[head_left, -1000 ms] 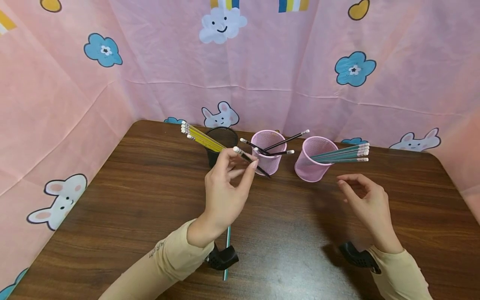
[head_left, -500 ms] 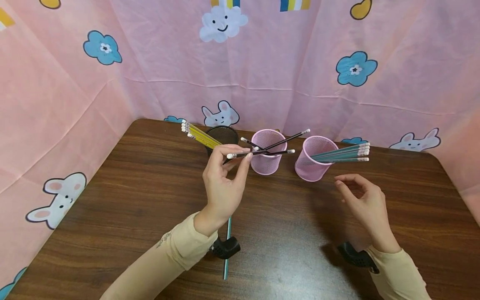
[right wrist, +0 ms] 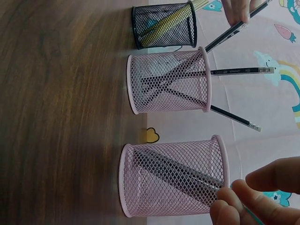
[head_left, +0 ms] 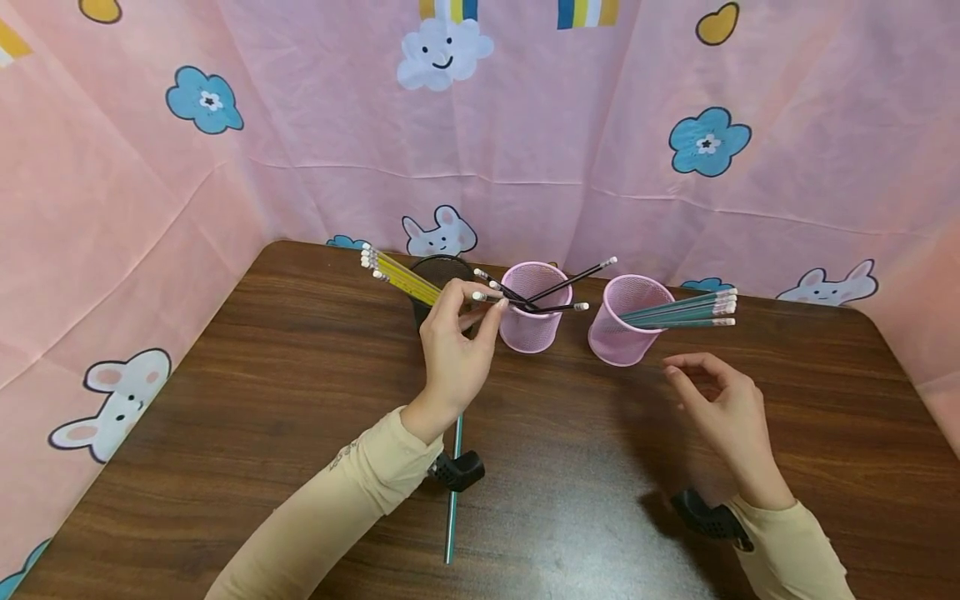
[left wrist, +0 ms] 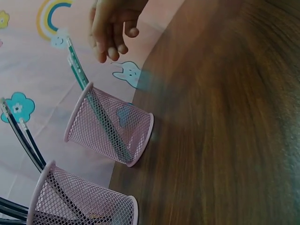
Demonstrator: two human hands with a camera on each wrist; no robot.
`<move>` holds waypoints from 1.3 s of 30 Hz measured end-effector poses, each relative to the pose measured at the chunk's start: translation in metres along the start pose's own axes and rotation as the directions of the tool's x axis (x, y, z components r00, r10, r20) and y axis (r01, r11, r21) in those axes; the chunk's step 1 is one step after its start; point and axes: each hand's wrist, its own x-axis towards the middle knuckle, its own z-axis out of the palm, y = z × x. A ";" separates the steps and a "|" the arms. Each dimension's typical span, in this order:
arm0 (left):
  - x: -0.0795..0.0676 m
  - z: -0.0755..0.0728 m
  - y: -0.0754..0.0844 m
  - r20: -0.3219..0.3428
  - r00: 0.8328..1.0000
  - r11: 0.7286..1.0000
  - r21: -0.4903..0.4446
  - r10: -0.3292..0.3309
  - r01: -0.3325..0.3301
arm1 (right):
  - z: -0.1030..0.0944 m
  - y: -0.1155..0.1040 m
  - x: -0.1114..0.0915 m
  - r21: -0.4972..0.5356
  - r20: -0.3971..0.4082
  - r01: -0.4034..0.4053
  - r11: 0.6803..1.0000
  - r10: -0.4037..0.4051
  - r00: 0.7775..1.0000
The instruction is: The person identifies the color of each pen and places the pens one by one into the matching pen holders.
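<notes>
My left hand (head_left: pixel 456 354) pinches a black pencil (head_left: pixel 491 297) near its white eraser end. That pencil slants into the middle pink mesh cup (head_left: pixel 529 333), where several other black pencils (right wrist: pixel 239 71) lean outward. Right of it, another pink mesh cup (head_left: pixel 615 343) bears several teal pencils (head_left: pixel 686 312). My right hand (head_left: pixel 727 408) hovers in front of this cup, fingers loosely bent, with nothing seen in its grip. Behind the left hand, partly hidden, a black mesh cup (head_left: pixel 422 317) holds several yellow pencils (head_left: pixel 405 282).
A single teal pencil (head_left: pixel 451 525) lies on the brown wooden table (head_left: pixel 247 433), partly beneath the left wrist's camera mount (head_left: pixel 459 472). Behind the cups hangs a pink patterned cloth (head_left: pixel 525 142), which also runs along the left side.
The left hand turns the black pencil from outside the middle cup and brings its lower end over and into that cup. The right hand drifts slightly left, otherwise alike.
</notes>
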 end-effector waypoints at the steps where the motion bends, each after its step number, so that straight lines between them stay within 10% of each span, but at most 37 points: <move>1: 0.001 0.001 -0.001 0.002 1.000 1.000 0.004 -0.013 0.013 | 0.000 0.000 0.000 0.002 0.001 0.002 1.000 -0.002 1.000; 14: 0.015 0.012 -0.015 0.034 0.977 0.974 -0.071 -0.212 0.214 | 0.003 0.006 0.001 0.035 0.029 -0.012 0.999 0.011 1.000; 39: 0.027 0.014 -0.028 0.095 0.935 0.919 0.239 -0.343 0.313 | 0.017 0.001 -0.001 -0.022 0.066 -0.003 1.000 0.005 0.998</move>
